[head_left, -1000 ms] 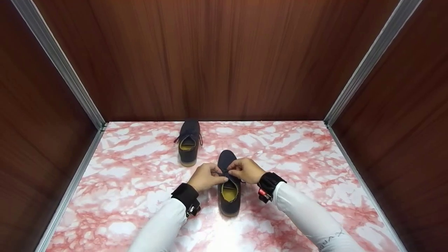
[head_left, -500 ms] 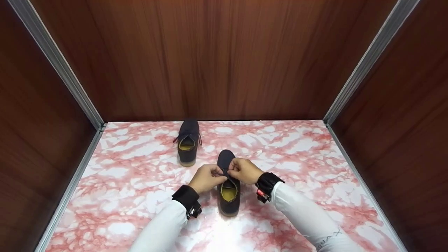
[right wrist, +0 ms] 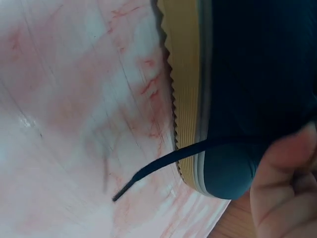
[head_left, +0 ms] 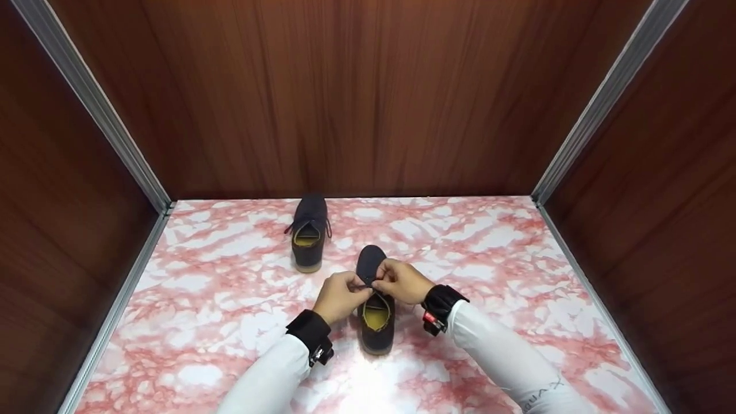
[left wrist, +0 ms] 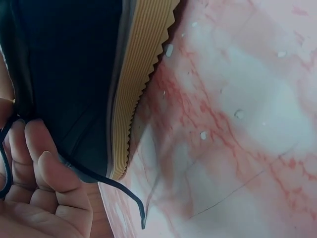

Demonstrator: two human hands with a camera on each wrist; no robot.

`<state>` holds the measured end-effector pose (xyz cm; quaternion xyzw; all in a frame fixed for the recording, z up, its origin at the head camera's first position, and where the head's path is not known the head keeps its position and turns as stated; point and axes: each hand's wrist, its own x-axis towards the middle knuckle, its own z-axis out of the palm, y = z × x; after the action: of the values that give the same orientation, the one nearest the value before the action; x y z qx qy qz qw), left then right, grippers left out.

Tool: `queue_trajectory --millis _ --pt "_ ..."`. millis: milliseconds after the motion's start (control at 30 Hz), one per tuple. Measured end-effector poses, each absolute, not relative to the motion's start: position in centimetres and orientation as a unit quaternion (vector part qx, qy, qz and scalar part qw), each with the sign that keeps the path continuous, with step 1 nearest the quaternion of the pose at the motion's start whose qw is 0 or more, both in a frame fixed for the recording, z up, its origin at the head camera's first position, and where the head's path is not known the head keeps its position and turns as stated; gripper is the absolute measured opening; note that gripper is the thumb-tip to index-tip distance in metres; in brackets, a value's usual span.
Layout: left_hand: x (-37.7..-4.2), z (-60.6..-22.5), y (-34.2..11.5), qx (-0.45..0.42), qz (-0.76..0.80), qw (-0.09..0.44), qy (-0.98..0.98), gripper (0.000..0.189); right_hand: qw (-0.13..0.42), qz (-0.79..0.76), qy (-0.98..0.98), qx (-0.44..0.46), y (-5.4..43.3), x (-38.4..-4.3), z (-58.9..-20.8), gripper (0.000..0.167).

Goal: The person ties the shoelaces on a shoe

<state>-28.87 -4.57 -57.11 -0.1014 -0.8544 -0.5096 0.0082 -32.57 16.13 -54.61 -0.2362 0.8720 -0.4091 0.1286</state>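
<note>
A dark navy shoe (head_left: pixel 371 261) with a yellow lining stands on the table, toe pointing away from me. My left hand (head_left: pixel 338 298) pinches its shoelace (left wrist: pixel 116 184) above the shoe's opening. In the left wrist view, a lace loop bends beside those fingers and a loose end hangs past the ribbed tan sole (left wrist: pixel 138 59). From the right, my right hand (head_left: pixel 407 283) pinches the lace close to the left fingertips. Its wrist view shows another lace end (right wrist: pixel 166 158) reaching out over the sole's edge. Fingers cover most of the knot area.
A matching shoe (head_left: pixel 310 253), its laces hanging at both sides, stands farther back on the left. The red-and-white marbled tabletop (head_left: pixel 489 247) meets a brown wood-grain panel (head_left: pixel 356 103) behind, with more panels and grey metal strips at the sides.
Both hands remain at the laces with small finger movements. My left wrist has shifted slightly toward me and to the right. The shoes stay where they were.
</note>
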Motion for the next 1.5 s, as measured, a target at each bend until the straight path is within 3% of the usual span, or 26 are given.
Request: queue_trajectory --millis 167,400,867,1033,1300,1500 --pt "-28.8 -57.1 -4.5 -0.107 -0.513 0.015 -0.852 0.011 0.184 -0.476 0.835 -0.204 17.2 -32.8 -54.4 0.017" --pt "-28.8 -57.1 -4.7 -0.109 -0.508 0.023 -0.854 0.010 0.195 -0.515 0.816 -0.175 17.7 -32.8 -54.2 0.018" --pt "-28.5 -57.1 -4.5 -0.121 -0.509 0.030 -0.851 0.008 0.093 -0.503 0.844 -0.160 16.9 -32.6 -54.8 0.022" --pt "-28.2 -57.1 -4.9 -0.134 -0.528 0.002 -0.839 0.015 0.093 -0.508 0.842 -0.158 17.0 -32.7 -55.0 0.024" --pt "-28.4 -57.2 -5.9 -0.099 -0.646 -0.083 -0.752 0.035 0.145 -0.516 0.828 -0.168 17.6 -32.9 -54.8 0.017" --pt "-29.1 -57.6 -5.6 -0.051 -0.650 -0.081 -0.754 0.023 0.181 -0.532 0.811 -0.162 17.7 -32.9 -54.7 0.009"
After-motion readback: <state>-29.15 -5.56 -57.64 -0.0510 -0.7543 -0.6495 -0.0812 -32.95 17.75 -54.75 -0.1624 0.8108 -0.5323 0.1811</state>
